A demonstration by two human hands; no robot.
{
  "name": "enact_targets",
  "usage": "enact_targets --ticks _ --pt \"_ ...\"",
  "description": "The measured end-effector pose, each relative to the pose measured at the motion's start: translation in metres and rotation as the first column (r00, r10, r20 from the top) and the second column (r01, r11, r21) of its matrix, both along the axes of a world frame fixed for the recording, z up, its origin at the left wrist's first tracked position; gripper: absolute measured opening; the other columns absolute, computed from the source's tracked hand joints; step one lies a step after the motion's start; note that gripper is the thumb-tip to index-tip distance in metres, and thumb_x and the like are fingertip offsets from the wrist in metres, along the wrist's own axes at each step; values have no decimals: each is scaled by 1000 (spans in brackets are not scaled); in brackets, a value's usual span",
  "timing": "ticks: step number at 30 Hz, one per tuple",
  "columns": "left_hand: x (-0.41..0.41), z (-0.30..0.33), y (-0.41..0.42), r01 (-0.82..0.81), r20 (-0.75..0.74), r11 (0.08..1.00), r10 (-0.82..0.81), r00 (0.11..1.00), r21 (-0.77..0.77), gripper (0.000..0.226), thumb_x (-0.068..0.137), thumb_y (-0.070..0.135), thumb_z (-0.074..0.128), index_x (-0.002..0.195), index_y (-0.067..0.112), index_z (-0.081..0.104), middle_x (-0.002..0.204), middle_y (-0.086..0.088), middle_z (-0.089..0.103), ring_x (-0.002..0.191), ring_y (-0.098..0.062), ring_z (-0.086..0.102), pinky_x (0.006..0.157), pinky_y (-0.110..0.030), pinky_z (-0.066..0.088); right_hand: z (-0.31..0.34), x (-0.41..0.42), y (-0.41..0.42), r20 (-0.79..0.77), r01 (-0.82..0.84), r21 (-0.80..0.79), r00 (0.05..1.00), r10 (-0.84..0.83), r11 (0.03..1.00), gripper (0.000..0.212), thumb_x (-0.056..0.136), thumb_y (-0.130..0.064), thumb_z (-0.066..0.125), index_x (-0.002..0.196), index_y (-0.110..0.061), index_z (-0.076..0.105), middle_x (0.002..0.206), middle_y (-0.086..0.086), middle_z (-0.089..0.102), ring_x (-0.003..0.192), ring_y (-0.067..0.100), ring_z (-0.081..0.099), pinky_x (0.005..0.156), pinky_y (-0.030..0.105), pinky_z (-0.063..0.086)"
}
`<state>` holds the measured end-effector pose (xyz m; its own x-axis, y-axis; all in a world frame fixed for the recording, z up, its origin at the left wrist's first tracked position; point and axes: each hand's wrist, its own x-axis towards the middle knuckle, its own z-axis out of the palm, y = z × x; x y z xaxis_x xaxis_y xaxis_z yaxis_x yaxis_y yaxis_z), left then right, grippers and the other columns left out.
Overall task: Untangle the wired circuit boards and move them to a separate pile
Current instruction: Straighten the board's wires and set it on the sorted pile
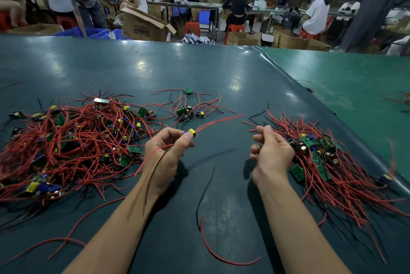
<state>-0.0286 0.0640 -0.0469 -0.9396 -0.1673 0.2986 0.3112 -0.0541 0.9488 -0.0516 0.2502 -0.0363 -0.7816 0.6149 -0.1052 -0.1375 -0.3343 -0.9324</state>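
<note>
A large workshop fills the background, with people (316, 16) seated on red stools (234, 29) at long benches, cardboard boxes (144, 25) and blue crates (88, 32) on the floor. In front lies a wide dark green table (155, 67), its mat meeting a lighter green mat (355, 78) at the right.

On the left of the table sits the big tangle (73, 140) of red and black wires and small green boards. On the right lies the sorted pile (328, 163), its wires fanned from upper left to lower right. A small cluster (188, 113) of boards rests further back, between the two. Loose wires (213, 249) lie on the near mat between the forearms.

The left hand (164, 154), just right of the tangle, pinches a board (191, 133) with a yellow part between thumb and fingertips, above the table. The board's red wires run up and to the right from it, toward the pile; another red and a black wire trail down over the wrist.

The right hand (270, 154), at the pile's near edge, has curled fingers; whether it grasps a wire cannot be told.
</note>
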Motion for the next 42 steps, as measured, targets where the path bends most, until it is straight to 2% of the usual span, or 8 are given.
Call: enact_targets --ticks 3,6,11,16,22,26,36,42 --pt "-3 -4 -1 9 -13 1000 -9 1000 23 41 70 40 71 76 1 58 94 1 74 81 -10 64 67 -26 53 -2 5 -11 -119 67 364 993 -25 929 14 96 -20 61 86 -14 70 74 0 62 52 5 51 48 24 41" --pt "-3 -5 -2 -15 -69 998 20 997 68 25 77 23 72 68 8 54 100 -2 76 86 -8 69 65 -14 53 -6 15 -27 -296 175 757 951 93 629 11 94 -17 63 100 -13 71 96 1 62 77 9 58 65 24 46" --pt "-6 -5 -1 -24 -107 983 44 993 184 25 80 12 65 66 6 46 99 -6 76 96 -13 70 80 -18 51 -9 24 -43 -222 -7 856 898 380 516 20 91 -12 67 110 -11 72 111 2 64 106 16 59 87 33 50" --pt "-8 -6 -1 -43 -110 977 67 992 210 34 82 6 70 62 11 42 96 -10 76 98 -21 72 86 -26 53 -9 19 -36 -126 -122 815 917 379 567 29 91 -17 68 119 -12 69 133 1 57 129 15 47 110 33 37" --pt "-5 5 2 34 37 946 -49 998 323 58 56 55 83 74 10 52 51 0 59 41 -14 59 48 -22 52 -9 21 -43 -160 -151 741 907 390 654 9 92 -15 66 93 -16 74 95 -6 71 95 11 64 85 29 51" --pt "-1 3 7 153 75 967 -171 982 202 82 41 70 87 80 5 55 54 0 62 41 -14 57 45 -21 49 -3 21 -44 -13 -597 364 765 644 716 16 87 -31 67 83 -16 72 66 0 65 58 13 57 53 24 47" --pt "4 -1 8 323 165 944 -330 930 70 29 74 32 74 88 8 70 81 -12 73 59 -22 66 55 -28 55 2 19 -38 -115 -533 157 826 551 832 36 86 0 69 108 -13 44 80 8 75 52 12 58 49 20 46" --pt "3 -2 10 223 147 973 -229 962 62 18 78 31 70 85 16 77 76 -7 73 59 -15 63 53 -24 53 3 20 -36 67 -653 -76 750 658 753 15 88 -20 69 88 -6 69 74 4 72 51 10 61 47 18 50"
